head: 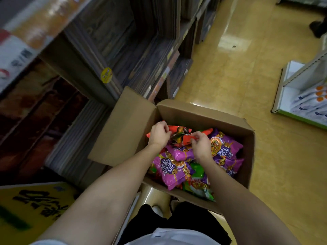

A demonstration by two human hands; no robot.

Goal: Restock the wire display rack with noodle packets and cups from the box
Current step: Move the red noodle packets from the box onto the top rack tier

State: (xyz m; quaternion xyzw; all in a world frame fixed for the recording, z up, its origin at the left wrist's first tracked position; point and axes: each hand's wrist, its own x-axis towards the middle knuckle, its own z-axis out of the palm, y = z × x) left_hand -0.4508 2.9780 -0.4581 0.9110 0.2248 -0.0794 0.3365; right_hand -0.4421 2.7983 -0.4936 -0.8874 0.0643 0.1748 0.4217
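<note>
— Reaching into cardboard box [198,110] on floor, both arms down. Left hand [159,134] curled, fingertips pinching left edge of red-orange packet [187,137] at top of pile. Right hand [201,145] curled too, pinching same packet's right edge.

— Lifted, or lying on the pile?

— Can't tell for sure; looks barely raised, crumpled between both hands, resting over purple packets [173,168]. Green packets [198,186] lower down, near box's close wall.

— Step?

— Judged as pick-up: grabbing one packet out of box. Plenty left in there, so restock nowhere near finished by look of it.

— Cups?

— None seen. Only packets showing. Could be buried, can't say.

— Wire display rack?

— Not clearly in view. Wooden shelving [141,50] to left, heavily blurred, contents unreadable. White shelf unit [300,82] far right across aisle, well apart from box. Neither readable as wire rack.

— Next move?

— Guess only: lifting packet clear of box's open flap [127,124], turning toward rack, wherever placed. Needs firmer hold than edge pinch, maybe; thin wrapper, slippery, likely to crinkle or slide out. Noodle block inside probably brittle, so no squeezing.

— Anything else?

— Yellow carton [35,204] with black lettering at lower left, beside person's leg. Dark shoe [318,29] of someone at top right, far off.
</note>
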